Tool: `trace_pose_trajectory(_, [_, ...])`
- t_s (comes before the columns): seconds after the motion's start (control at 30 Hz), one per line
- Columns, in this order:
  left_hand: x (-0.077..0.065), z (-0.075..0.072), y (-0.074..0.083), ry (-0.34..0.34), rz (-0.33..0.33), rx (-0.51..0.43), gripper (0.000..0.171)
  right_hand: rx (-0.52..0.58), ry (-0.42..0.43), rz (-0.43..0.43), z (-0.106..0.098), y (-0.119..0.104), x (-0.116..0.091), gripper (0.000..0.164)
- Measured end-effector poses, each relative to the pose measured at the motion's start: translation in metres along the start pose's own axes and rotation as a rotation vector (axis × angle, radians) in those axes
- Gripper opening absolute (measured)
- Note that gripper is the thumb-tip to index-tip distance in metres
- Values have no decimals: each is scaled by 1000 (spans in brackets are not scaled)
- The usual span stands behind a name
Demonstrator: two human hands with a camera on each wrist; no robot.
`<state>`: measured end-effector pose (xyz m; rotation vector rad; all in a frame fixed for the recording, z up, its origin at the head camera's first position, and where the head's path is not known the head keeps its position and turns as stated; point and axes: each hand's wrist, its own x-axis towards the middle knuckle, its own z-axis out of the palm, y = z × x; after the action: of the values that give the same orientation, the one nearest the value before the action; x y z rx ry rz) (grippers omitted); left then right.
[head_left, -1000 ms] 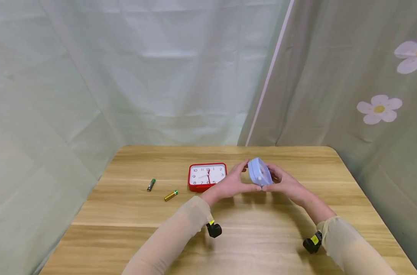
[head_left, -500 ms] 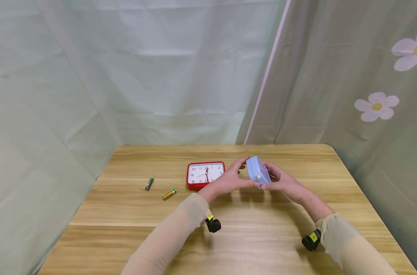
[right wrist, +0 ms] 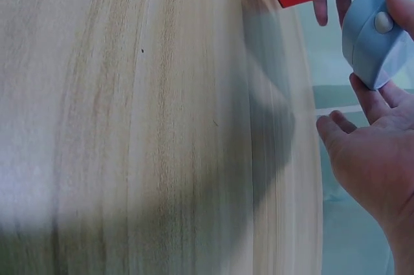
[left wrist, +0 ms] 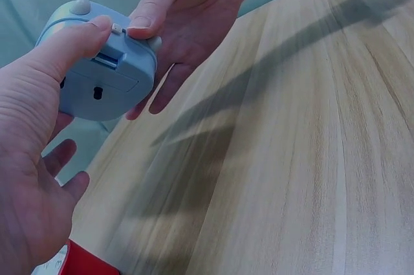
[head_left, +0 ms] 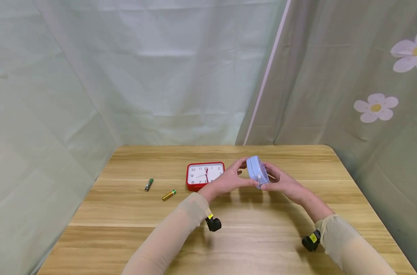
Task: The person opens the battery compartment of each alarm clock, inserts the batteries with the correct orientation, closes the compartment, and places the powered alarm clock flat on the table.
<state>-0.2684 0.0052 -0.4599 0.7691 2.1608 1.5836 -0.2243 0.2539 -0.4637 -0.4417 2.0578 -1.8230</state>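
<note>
Both hands hold a small light-blue alarm clock (head_left: 254,169) above the right half of the table. It is tilted, its face turned rightward. In the left wrist view its back (left wrist: 116,97) shows a battery cover, a dark slot and white round feet. My left hand (head_left: 229,180) grips it from the left, thumb along its bottom edge beside a small white switch (left wrist: 117,28). From the right, my right hand (head_left: 286,186) pinches it, with the thumb on the bottom and fingers behind. The two thumb tips lie close together there.
A red-framed clock (head_left: 203,175) lies face up left of the hands, partly covered by the left hand. Further left, a green-and-black battery (head_left: 149,185) and a gold battery (head_left: 169,195) lie on the wooden table (head_left: 119,214). Curtains (head_left: 180,76) hang behind.
The hands and the blue clock stay almost in place; the clock has turned very slightly. The head view has shifted a little.
</note>
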Motion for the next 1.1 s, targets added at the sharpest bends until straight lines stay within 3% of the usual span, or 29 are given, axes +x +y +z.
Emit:
trace_pose_trajectory(0.33, [-3,-1,0,20,-5,18,99,-65,-11,14,0,2,-3,93])
trace_pose_trajectory(0.67, [-5,-6,3,36,-50,74,101,-292,59,-63,-3,-8,-12,100])
trace_pose_trajectory(1.1, [-5,-10,5,-5,2,216,100,-548,102,-51,-5,-34,-16,111])
